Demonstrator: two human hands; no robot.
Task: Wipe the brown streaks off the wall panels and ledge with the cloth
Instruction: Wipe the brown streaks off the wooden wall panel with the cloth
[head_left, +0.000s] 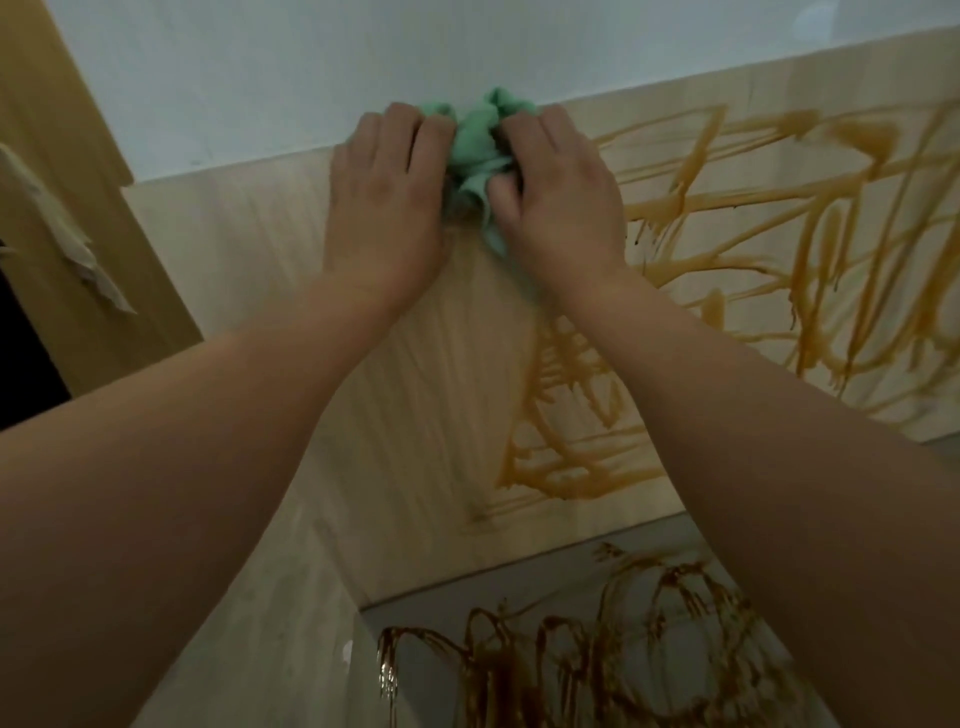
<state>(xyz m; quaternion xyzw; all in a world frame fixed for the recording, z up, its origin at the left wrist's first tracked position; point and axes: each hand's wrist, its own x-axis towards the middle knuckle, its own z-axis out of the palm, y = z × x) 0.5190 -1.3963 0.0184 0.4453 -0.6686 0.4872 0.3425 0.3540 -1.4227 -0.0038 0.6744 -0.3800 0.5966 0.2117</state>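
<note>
A crumpled green cloth (475, 148) is bunched against the top edge of a pale wood wall panel (249, 249). My left hand (387, 192) lies on its left side and my right hand (558, 192) on its right, fingers curled into the folds, both pressing it to the panel. Brown streaks (810, 234) cover the panel to the right of my hands and below my right forearm. The grey ledge (519, 592) at the bottom carries darker brown streaks (597, 654). The panel's left part looks smeared but free of thick lines.
Above the panel runs a pale blue-white wall (260, 67). A yellow wooden door frame (67, 208) with peeling strips stands at the left, with a dark opening beside it. My forearms cross the lower half of the view.
</note>
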